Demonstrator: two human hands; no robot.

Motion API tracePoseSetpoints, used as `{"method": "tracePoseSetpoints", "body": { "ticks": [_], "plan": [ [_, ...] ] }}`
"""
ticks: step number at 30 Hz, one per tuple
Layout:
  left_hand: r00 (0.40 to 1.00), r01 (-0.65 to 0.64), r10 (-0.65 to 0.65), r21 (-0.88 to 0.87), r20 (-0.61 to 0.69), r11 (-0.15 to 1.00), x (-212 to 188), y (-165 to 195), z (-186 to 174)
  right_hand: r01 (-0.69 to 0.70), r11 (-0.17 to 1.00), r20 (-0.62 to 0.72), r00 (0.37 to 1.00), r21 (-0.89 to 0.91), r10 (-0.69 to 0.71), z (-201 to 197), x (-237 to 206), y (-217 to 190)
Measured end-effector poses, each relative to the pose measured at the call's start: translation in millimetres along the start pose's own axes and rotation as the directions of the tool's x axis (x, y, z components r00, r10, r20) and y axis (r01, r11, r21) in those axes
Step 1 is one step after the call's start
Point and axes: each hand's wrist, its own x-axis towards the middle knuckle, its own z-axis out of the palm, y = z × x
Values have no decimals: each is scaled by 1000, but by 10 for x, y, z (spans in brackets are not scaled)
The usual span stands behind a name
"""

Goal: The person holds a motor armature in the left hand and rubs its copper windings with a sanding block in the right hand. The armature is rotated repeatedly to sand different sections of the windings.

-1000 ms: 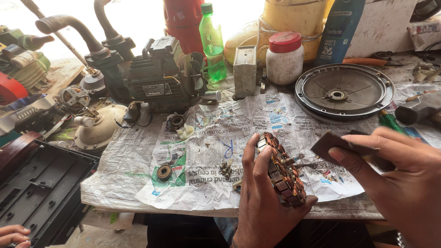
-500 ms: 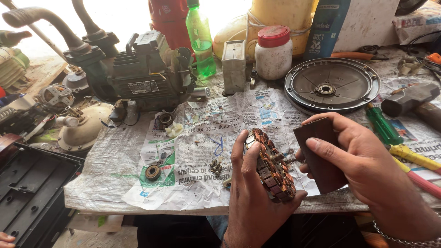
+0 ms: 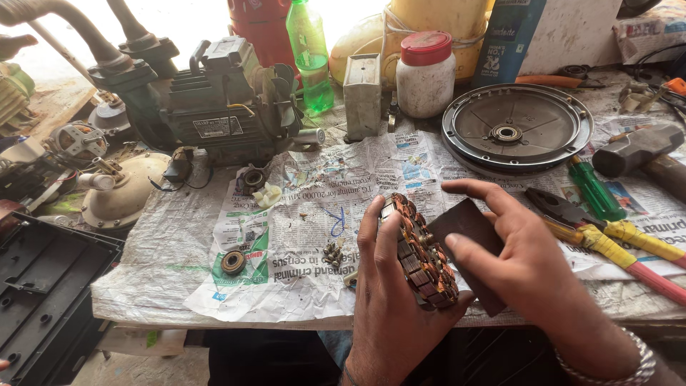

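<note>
My left hand (image 3: 386,300) grips a round motor stator with copper windings (image 3: 421,250), held on edge over the front of the newspaper-covered bench (image 3: 179,286). In my right hand (image 3: 522,257) is a dark brown rectangular sheet, like sandpaper (image 3: 464,229), pressed flat against the stator's side. A small pile of screws (image 3: 331,254) lies on the paper just left of my left hand. A small bearing (image 3: 233,262) sits further left.
A grey pump motor (image 3: 214,107) stands at the back left, a round metal end cover (image 3: 516,129) at the back right. A green screwdriver (image 3: 594,190), pliers (image 3: 607,232) and a hammer (image 3: 637,149) lie right. A white jar with a red lid (image 3: 425,75), a green bottle (image 3: 311,57).
My right hand brought the brown sheet in from the right and laid it against the stator. The view shifted so the bench slid slightly left.
</note>
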Motion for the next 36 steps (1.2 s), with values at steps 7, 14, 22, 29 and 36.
{"method": "tracePoseSetpoints", "body": {
  "ticks": [7, 14, 22, 29, 36],
  "plan": [
    [999, -7, 6, -36, -33, 999, 3, 18, 12, 91, 851, -128, 975, -517, -183, 154, -66, -122],
    [995, -58, 54, -50, -84, 997, -18, 14, 55, -11, 833, -123, 990, -553, -69, 189, -30, -168],
    [992, -87, 82, -47, -97, 995, -38, 0, 80, 14, 774, -139, 981, -634, -132, 216, -116, -197],
    [992, -104, 100, -53, -72, 993, -32, 15, 62, 21, 783, -133, 982, -622, -132, 235, -98, -268],
    [987, -129, 124, -47, -97, 991, -45, 0, 70, 58, 796, -106, 983, -602, -152, 299, -31, -494]
  ]
}}
